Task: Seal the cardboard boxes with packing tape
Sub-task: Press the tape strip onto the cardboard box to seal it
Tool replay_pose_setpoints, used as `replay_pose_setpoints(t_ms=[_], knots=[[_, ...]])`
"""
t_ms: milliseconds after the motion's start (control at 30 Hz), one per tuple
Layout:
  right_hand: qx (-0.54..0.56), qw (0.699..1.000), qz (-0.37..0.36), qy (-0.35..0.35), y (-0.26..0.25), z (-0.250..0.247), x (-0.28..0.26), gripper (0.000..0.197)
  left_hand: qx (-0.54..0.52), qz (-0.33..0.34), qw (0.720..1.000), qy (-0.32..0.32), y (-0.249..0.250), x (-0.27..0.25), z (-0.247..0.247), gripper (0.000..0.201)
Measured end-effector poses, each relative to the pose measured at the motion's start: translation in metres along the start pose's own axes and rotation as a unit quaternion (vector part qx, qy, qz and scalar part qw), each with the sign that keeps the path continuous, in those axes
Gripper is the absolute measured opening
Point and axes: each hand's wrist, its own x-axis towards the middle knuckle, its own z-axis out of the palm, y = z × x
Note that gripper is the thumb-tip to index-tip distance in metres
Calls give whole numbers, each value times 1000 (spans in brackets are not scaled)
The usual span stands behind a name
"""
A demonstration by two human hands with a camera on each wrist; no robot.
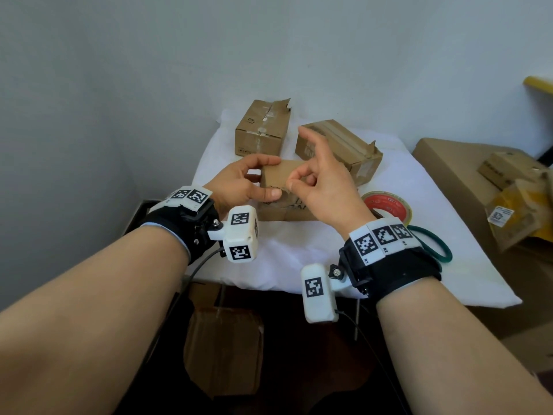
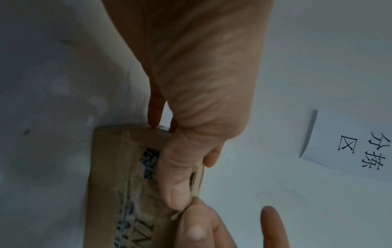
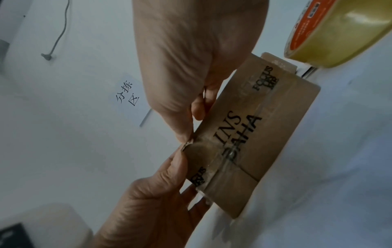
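Cardboard, thin and creased, makes up the small box at the near middle of the white cloth, just in front of two bigger boxes. The left hand holds its left end, thumb on the near face and fingers curled over the top. The right hand pinches something at the box's upper near edge between thumb and forefinger, its other fingers spread; the right wrist view suggests a loose tab of old tape or torn card at that corner, though which one I cannot tell. Old clear tape already crosses the printed face. The box looks light and easy to dent, so it is best steadied by its ends and corners, where the card is stiffest, not squeezed on the broad faces. Glossy taped patches will likely be slick under the fingers. The tape roll lies to the right, close by, untouched.
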Motion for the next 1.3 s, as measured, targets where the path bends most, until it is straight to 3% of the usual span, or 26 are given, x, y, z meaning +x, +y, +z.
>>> replay_pose_setpoints(t_ms=[167,367,467,600,667,833,1000,1167,1233,1300], knots=[[-35,999,-8,-5,-6,4,-1,84,10,5,1000,1,-1,-1,0,62],[-3,1000,-17,-2,-2,7,-2,85,-23,2,1000,0,-4,-4,2,56],[10,1000,-7,-12,-5,4,-4,76,-38,-5,999,-7,-4,-5,1,54],[122,991,50,20,-10,0,-2,27,-15,2,1000,7,-2,-5,4,55],[176,980,91,37,-13,-3,0,11,11,3,1000,10,-1,-6,3,57],[307,935,178,-9,-20,-11,-3,11,45,-4,999,-5,1,-9,4,74],[339,914,222,-14,-22,-15,-5,10,120,0,993,15,9,-12,-2,87],[326,915,238,-12,-21,-20,-4,14,38,23,997,60,32,-19,-9,52],[323,914,246,-13,-22,-22,-4,15,36,25,996,80,38,-23,-10,32],[322,912,254,-18,-24,-23,-4,16,44,28,995,89,39,-26,-11,26]])
